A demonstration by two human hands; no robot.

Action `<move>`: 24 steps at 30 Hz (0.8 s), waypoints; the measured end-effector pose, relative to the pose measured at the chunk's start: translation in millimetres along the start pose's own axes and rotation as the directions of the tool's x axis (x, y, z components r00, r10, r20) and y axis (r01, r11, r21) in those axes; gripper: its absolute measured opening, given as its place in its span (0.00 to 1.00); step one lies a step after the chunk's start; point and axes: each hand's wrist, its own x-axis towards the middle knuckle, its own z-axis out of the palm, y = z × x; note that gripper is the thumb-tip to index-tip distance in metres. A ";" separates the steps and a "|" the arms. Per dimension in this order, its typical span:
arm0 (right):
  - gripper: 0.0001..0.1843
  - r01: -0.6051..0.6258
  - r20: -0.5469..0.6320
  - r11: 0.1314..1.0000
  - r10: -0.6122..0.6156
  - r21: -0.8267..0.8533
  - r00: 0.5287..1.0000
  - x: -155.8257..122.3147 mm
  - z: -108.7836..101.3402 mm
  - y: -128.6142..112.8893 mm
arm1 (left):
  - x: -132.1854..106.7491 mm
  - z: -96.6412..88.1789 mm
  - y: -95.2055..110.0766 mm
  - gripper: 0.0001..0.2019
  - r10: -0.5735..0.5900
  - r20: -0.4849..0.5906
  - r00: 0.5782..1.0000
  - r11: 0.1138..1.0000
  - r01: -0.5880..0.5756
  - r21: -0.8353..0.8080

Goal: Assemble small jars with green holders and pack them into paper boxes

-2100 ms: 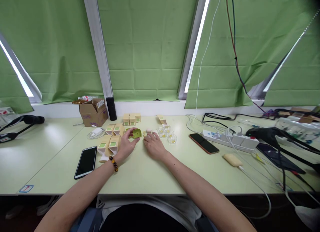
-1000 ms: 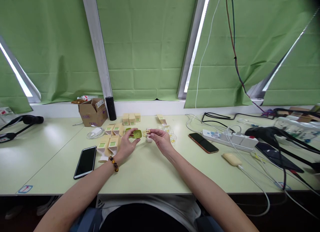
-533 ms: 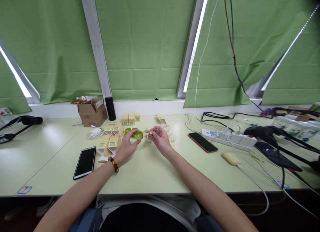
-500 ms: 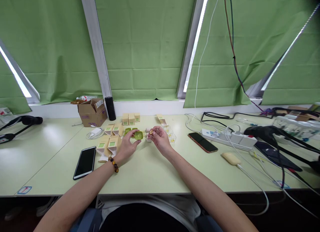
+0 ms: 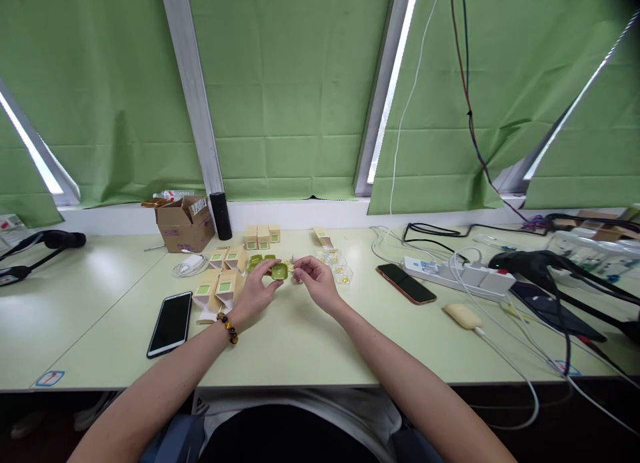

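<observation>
My left hand (image 5: 254,293), with a beaded bracelet (image 5: 228,328) at the wrist, grips a small green square dish (image 5: 279,271) between thumb and fingers, its hollow side facing me. Just to its right, my right hand (image 5: 319,283) has its thumb and fingertips pinched together. Whatever sits in that pinch is too small and hidden to name. Behind the left hand lie more green pieces (image 5: 256,259). Clear round cases (image 5: 343,274) with yellowish bits stand beyond the right hand. Small cream boxes with green windows (image 5: 230,284) are grouped left of the left hand.
More cream boxes (image 5: 263,236) stand at the back, near a black cylinder (image 5: 221,216) and a cardboard carton (image 5: 185,224). One phone (image 5: 170,324) lies left, another (image 5: 406,284) right. A power strip (image 5: 457,276) with tangled cables takes up the right side.
My right hand has turned and moved slightly left, closer to the green dish. The small gold ring-like piece seen in its fingers before is now hidden. My left hand has barely moved.
</observation>
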 end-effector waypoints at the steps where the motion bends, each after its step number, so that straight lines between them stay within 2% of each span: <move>1: 0.13 0.030 0.006 0.998 -0.030 -0.055 1.000 -1.8 1.6 -1.2 | -0.3 -0.1 0.9 0.24 0.013 0.008 1.000 1.000 -0.013 0.005; 5: 0.07 0.197 0.039 0.931 -0.194 -0.308 0.980 -7.4 4.8 -2.2 | -2.5 0.1 3.6 0.26 0.034 0.017 0.999 0.999 -0.034 0.016; 10: 0.11 0.385 0.147 0.722 -0.371 -0.575 0.917 -9.1 0.2 6.1 | -4.0 1.1 4.1 0.22 0.015 0.003 1.000 0.999 -0.015 0.044; 13: 0.15 0.454 0.231 0.627 -0.407 -0.632 0.884 -9.9 -1.8 12.1 | -4.2 0.9 4.2 0.20 0.048 0.001 0.999 0.996 -0.047 0.074; 17: 0.18 0.497 0.299 0.574 -0.408 -0.651 0.863 -11.7 -1.1 13.2 | -5.2 -0.1 5.7 0.20 0.133 0.018 0.991 0.987 -0.135 0.092; 21: 0.16 0.515 0.332 0.466 -0.421 -0.719 0.844 -12.6 -0.1 6.4 | -6.4 -1.4 9.8 0.20 0.213 0.032 0.977 0.968 -0.215 0.130; 24: 0.15 0.486 0.328 0.385 -0.408 -0.785 0.852 -12.9 -0.3 1.2 | -6.8 -2.2 13.3 0.20 0.238 0.026 0.971 0.960 -0.239 0.148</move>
